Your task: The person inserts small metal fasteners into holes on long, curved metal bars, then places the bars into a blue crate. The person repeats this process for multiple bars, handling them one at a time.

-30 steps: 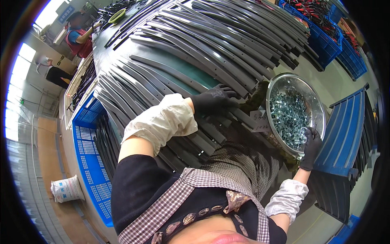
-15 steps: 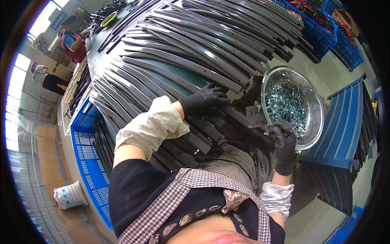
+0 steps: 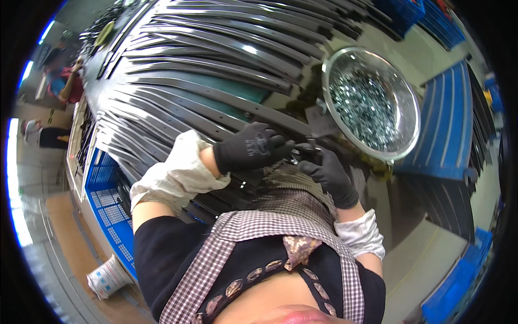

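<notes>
My left hand [image 3: 252,148], in a black glove, is closed with its fingers curled round what looks like the end of a dark strip, mostly hidden by the glove. Close against its fingertips, my black-gloved right hand [image 3: 330,175] pinches a small shiny metal clip [image 3: 294,160], whose exact shape is blurred. Long dark grey strips [image 3: 216,51] with small holes lie in overlapping rows beyond and under my left hand. To the right stands a round metal bowl [image 3: 414,127] filled with small shiny metal clips [image 3: 364,105].
A ribbed blue panel [image 3: 440,119] stands right of the bowl. At the left is a blue crate [image 3: 110,208] holding dark strips, with a white sack [image 3: 109,277] on the floor below. Blue crates [image 3: 399,16] sit at the far right. A person [image 3: 63,81] works at far left.
My right hand has moved left from the bowl's edge to meet my left hand. The left hand's fingers have curled more. The whole view has shifted, with the bowl appearing higher and further left.
</notes>
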Tool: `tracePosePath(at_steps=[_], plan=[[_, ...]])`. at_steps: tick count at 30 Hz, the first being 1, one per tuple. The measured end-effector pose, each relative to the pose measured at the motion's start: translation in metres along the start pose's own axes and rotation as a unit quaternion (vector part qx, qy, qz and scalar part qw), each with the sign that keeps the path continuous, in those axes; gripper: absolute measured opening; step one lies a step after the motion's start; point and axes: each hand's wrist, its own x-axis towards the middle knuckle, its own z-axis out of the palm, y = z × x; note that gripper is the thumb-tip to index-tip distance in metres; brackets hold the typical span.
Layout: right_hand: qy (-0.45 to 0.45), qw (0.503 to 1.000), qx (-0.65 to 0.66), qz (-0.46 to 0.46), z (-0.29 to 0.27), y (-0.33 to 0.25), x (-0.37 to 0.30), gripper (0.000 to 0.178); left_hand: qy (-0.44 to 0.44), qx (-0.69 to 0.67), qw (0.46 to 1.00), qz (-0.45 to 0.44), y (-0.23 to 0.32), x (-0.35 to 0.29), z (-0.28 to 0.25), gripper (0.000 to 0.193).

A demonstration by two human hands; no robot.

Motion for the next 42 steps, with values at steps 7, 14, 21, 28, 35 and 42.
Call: tracePosePath(at_steps=[7, 14, 21, 28, 35, 42], plan=[[-0.03, 0.996, -0.064, 0.058, -0.005, 0.002, -0.01, 0.04, -0.061, 0.046, 0.997, 0.026, 0.012, 0.0, 0.011, 0.054], [0.11, 0.948, -0.273, -0.118, -0.031, 0.023, -0.002, 0.043, 0.018, -0.044, 0.991, -0.124, -0.039, 0.005, 0.012, 0.049], [0.155, 0.856, -0.472, -0.142, -0.051, 0.028, 0.004, 0.041, -0.008, -0.258, 0.942, -0.215, -0.069, 0.001, 0.028, 0.045], [0.106, 0.818, -0.505, -0.253, -0.048, 0.024, 0.019, 0.035, -0.047, -0.289, 0.935, -0.199, -0.068, -0.003, 0.035, 0.042], [0.099, 0.899, -0.379, -0.198, -0.058, 0.045, 0.04, 0.022, -0.028, -0.243, 0.953, -0.18, -0.07, 0.001, 0.03, 0.04], [0.132, 0.864, -0.443, -0.2, -0.061, 0.044, 0.002, 0.02, -0.031, -0.249, 0.949, -0.19, -0.064, -0.003, 0.03, 0.041]])
